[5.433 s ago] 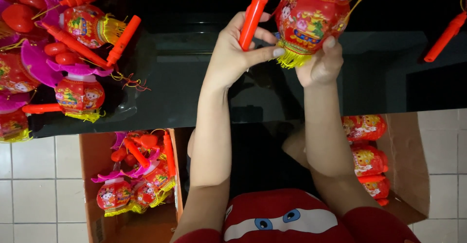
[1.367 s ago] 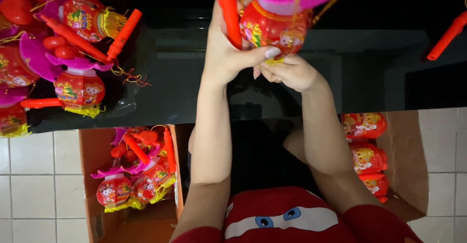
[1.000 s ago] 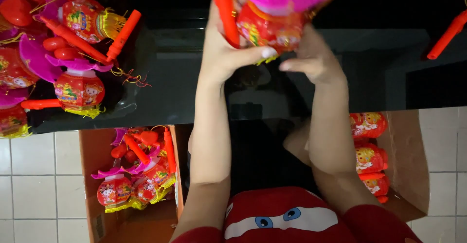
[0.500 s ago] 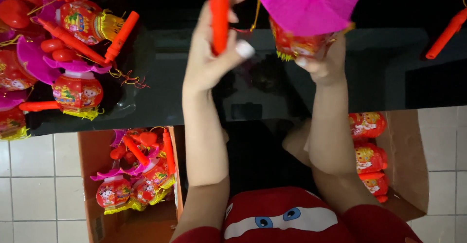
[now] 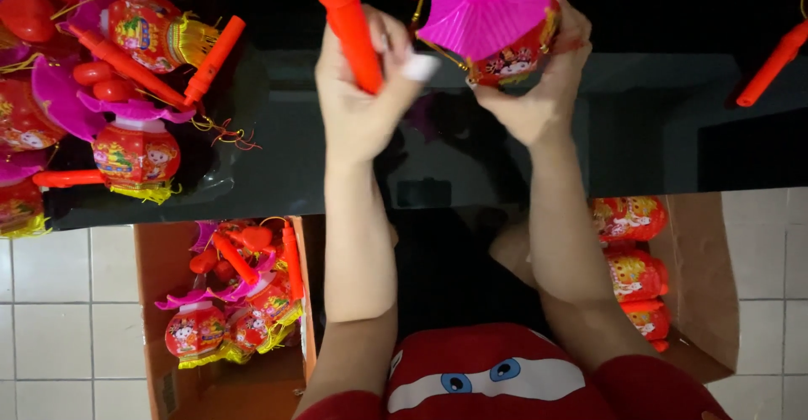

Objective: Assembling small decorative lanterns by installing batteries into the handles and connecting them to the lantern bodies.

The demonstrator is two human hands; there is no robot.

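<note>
Two hands now apart, stick in one and lantern in the other

The left hand (image 5: 362,92) is closed around an orange stick (image 5: 345,16), and the right hand (image 5: 539,92) grips a red lantern (image 5: 518,54) under its pink cap (image 5: 484,7), above the black table (image 5: 589,142). A second ago both hands were together on the lantern; now the stick is pulled to the left, so the two parts seem separated. In the left box (image 5: 156,302) I count about three lanterns, in the right box (image 5: 699,302) three
</note>
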